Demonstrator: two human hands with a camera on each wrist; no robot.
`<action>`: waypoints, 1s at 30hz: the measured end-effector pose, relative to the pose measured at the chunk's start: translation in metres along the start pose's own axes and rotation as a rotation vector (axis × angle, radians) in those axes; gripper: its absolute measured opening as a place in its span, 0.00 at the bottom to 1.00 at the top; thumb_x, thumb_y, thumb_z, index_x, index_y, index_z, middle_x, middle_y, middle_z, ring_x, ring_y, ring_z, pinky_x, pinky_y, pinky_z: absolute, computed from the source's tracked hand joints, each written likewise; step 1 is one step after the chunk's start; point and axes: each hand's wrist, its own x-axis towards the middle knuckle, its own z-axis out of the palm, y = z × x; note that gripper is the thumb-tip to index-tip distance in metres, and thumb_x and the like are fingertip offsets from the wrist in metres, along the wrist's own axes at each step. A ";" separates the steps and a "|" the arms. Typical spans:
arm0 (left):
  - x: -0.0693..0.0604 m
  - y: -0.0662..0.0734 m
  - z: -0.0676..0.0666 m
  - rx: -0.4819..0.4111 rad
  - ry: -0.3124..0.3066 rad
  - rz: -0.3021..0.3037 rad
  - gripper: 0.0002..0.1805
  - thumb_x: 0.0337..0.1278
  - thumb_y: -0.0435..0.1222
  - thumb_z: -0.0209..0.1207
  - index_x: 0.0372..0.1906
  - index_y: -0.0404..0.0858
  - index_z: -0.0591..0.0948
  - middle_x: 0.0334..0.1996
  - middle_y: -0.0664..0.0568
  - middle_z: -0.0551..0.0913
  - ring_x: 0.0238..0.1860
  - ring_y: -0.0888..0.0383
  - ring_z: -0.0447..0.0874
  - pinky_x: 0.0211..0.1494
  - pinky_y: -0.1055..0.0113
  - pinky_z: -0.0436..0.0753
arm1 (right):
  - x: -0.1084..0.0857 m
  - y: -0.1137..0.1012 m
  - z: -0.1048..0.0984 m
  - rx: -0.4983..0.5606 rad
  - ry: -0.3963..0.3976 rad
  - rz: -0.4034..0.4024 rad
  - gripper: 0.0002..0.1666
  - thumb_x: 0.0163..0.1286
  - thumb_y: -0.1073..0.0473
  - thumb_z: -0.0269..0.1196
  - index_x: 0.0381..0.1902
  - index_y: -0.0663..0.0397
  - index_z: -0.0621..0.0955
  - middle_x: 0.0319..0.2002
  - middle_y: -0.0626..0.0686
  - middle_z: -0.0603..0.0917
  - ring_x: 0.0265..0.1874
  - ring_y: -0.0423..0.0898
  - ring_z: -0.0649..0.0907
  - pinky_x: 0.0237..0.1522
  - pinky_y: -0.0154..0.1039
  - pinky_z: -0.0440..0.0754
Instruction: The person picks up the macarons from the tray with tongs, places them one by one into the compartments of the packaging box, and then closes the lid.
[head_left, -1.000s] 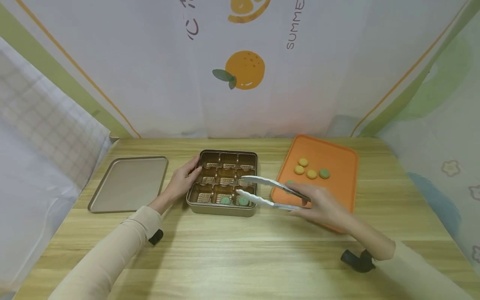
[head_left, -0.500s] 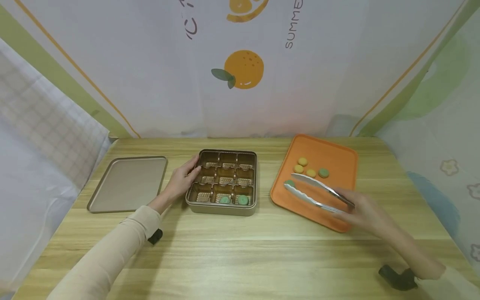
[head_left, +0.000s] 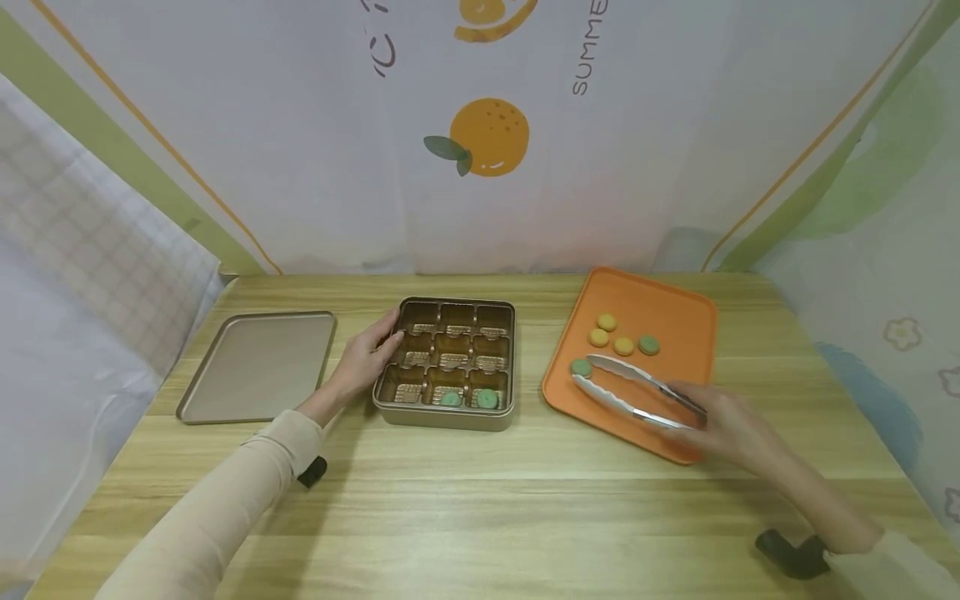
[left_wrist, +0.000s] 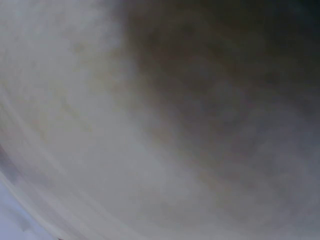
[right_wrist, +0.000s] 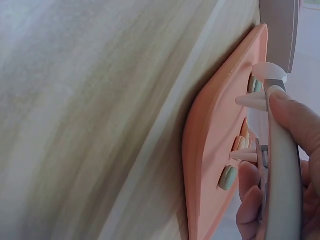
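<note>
At far left on the wood-grained tabletop lies a smooth, shallow beige-gold tray with rounded corners. My left grip rests with extended fingers against the left side of the square box, whose glossy brown insert forms nine ridged-bottom compartments. Two round green macarons sit in its near row, middle and right. On the matte orange tray, the tips of my scalloped metal tongs stand apart about a green macaron; contact undetermined. Behind it: three yellow macarons, then another green macaron. My right grip holds the tongs.
</note>
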 end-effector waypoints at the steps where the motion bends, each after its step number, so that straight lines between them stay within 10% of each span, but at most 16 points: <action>1: 0.000 0.000 0.000 -0.002 0.000 0.000 0.28 0.72 0.38 0.45 0.71 0.34 0.57 0.71 0.40 0.56 0.71 0.42 0.54 0.73 0.50 0.57 | 0.000 0.000 0.000 0.002 -0.002 0.002 0.38 0.48 0.55 0.74 0.54 0.70 0.76 0.20 0.42 0.69 0.18 0.31 0.61 0.16 0.29 0.60; 30: 0.000 0.000 0.001 -0.011 0.007 -0.013 0.28 0.71 0.38 0.46 0.71 0.35 0.57 0.71 0.40 0.56 0.71 0.42 0.55 0.73 0.50 0.56 | 0.004 -0.003 0.002 0.050 0.022 0.032 0.32 0.55 0.59 0.71 0.54 0.72 0.75 0.19 0.43 0.68 0.16 0.31 0.60 0.13 0.28 0.61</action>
